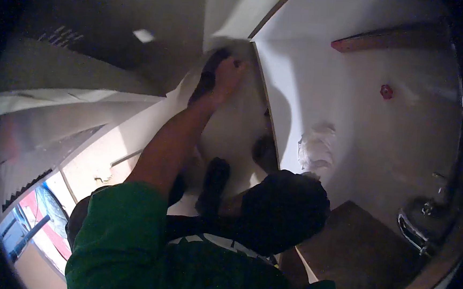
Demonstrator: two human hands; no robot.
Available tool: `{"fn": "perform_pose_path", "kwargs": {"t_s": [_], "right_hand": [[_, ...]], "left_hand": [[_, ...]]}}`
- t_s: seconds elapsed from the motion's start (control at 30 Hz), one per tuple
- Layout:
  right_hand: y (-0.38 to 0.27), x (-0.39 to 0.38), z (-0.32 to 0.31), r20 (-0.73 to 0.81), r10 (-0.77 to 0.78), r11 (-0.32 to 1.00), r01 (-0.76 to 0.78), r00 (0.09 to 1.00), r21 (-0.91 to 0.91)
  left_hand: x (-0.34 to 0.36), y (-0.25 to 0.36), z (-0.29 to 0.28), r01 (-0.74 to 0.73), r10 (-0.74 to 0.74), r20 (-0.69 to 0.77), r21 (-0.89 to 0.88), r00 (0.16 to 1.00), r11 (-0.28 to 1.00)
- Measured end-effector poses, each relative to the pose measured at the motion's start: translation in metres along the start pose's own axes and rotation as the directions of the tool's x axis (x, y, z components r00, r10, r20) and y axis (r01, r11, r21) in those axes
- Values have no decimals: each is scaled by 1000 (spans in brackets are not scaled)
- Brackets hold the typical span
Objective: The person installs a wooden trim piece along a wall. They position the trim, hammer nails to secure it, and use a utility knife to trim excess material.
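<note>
My left hand (pixel 229 74) reaches forward from a green sleeve, its fingers curled against a narrow, shadowed surface (pixel 237 104) beside the edge of a white wall panel. What is inside the fingers is unclear; a dark shape lies along the hand's left side, perhaps its shadow. Below it are a dark shoe (pixel 214 181) and my bent knee (pixel 283 210) in black clothing. My right hand cannot be seen; part of that arm runs down behind the knee.
At right are a crumpled white bundle (pixel 315 147), a red knob (pixel 386 92), a wooden bar (pixel 384 38), a chrome fitting (pixel 425 212) and a dark brown board (pixel 353 249). Grey panels (pixel 78 107) line the left, above a bright opening with blue and pink items (pixel 38 217).
</note>
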State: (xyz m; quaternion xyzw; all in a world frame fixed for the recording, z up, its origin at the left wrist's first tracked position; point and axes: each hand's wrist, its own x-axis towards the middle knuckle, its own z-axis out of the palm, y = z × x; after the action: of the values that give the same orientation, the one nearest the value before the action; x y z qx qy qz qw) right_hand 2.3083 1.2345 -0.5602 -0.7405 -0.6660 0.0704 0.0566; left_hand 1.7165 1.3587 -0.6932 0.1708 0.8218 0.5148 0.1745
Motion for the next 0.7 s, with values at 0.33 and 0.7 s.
{"fn": "perform_pose_path", "kwargs": {"t_s": [0.33,0.7], "right_hand": [[-18,10,20,2,-161,981,160,987,113],[-413,47,114,91,-852,449,630,516,633]], "left_hand": [[64,63,7,-178,180,38,450,983,875],[64,-13,8,-72,64,34,569,997,819]]}}
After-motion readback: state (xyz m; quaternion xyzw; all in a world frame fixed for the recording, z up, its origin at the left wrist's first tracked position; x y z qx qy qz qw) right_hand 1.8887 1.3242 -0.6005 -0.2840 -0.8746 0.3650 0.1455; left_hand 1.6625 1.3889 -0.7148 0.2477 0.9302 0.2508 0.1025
